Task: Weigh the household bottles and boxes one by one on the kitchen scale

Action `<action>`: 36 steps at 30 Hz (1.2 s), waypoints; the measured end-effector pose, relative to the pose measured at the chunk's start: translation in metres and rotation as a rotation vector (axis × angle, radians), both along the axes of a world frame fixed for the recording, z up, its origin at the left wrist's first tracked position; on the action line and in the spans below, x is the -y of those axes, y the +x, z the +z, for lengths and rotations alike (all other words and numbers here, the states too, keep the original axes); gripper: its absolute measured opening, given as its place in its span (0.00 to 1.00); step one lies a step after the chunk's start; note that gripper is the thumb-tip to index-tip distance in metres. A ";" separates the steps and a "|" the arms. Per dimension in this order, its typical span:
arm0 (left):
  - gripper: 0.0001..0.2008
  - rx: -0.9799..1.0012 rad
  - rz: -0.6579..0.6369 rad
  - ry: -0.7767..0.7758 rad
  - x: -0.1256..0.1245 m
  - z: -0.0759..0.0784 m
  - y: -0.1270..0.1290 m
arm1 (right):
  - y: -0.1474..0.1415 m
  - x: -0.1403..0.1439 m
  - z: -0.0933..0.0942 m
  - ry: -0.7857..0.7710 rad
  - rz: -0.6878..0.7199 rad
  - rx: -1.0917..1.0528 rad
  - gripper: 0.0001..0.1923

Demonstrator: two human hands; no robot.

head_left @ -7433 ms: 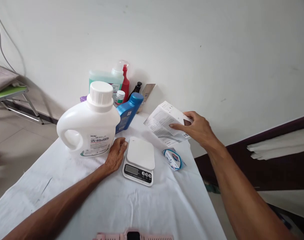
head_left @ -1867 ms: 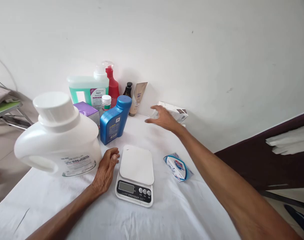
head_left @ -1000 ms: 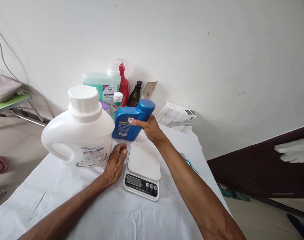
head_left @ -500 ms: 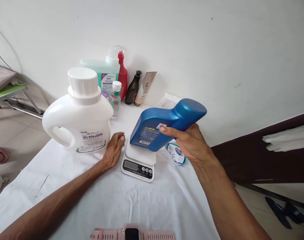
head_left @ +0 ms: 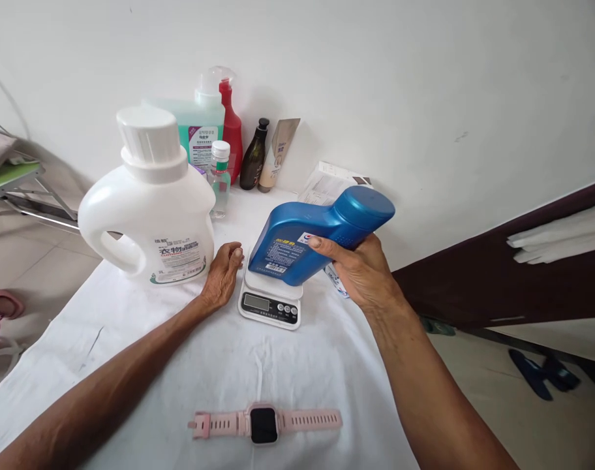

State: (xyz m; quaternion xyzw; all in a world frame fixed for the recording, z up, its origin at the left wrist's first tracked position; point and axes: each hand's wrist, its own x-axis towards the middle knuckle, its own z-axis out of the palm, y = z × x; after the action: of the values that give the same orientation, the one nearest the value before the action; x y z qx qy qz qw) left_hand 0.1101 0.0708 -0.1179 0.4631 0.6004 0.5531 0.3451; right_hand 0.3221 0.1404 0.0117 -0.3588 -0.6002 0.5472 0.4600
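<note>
My right hand (head_left: 368, 271) grips a blue bottle (head_left: 297, 245) near its neck, thumb across the front by the label. The bottle leans to the right, its base over or against the plate of a white kitchen scale (head_left: 269, 309); contact is hard to judge. The scale's display looks blank. My left hand (head_left: 222, 277) lies on the cloth just left of the scale, holding nothing, fingers loosely curved and partly hidden. Left of that hand stands a big white detergent jug (head_left: 148, 202) with a handle. Behind my right hand, a white-and-blue package (head_left: 337, 282) is mostly covered.
A pink-strapped smartwatch (head_left: 264, 424) lies at the front on the white cloth (head_left: 170, 385). Along the wall stand a green-liquid jug (head_left: 184, 134), a red bottle (head_left: 232, 137), a clear small bottle (head_left: 220, 186), a dark pump bottle (head_left: 254, 156), a beige tube (head_left: 279, 153) and a white box (head_left: 321, 183).
The view has tipped downward, bringing the whole watch into sight. The blue bottle is slightly lower and more upright over the scale. My left hand stays by the scale.
</note>
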 end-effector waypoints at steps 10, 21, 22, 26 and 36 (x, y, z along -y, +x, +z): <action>0.32 -0.003 -0.011 0.014 0.001 0.004 0.000 | 0.031 0.047 -0.086 0.137 -0.503 -0.138 0.23; 0.36 0.000 0.015 0.029 0.000 -0.001 0.002 | 0.060 0.048 -0.140 -0.053 -0.371 0.205 0.21; 0.37 -0.001 0.015 0.028 0.000 0.000 0.002 | 0.060 0.048 -0.139 -0.051 -0.367 0.212 0.21; 0.36 -0.006 0.004 0.022 0.001 0.001 0.001 | 0.061 0.049 -0.139 -0.036 -0.354 0.222 0.20; 0.36 -0.015 0.007 0.024 0.001 0.002 0.001 | 0.061 0.050 -0.139 -0.028 -0.350 0.255 0.21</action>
State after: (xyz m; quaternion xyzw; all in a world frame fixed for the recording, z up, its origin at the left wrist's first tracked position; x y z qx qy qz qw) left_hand 0.1113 0.0696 -0.1161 0.4692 0.5980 0.5579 0.3332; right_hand 0.3831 0.0903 -0.1268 -0.5301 -0.5743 0.4174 0.4636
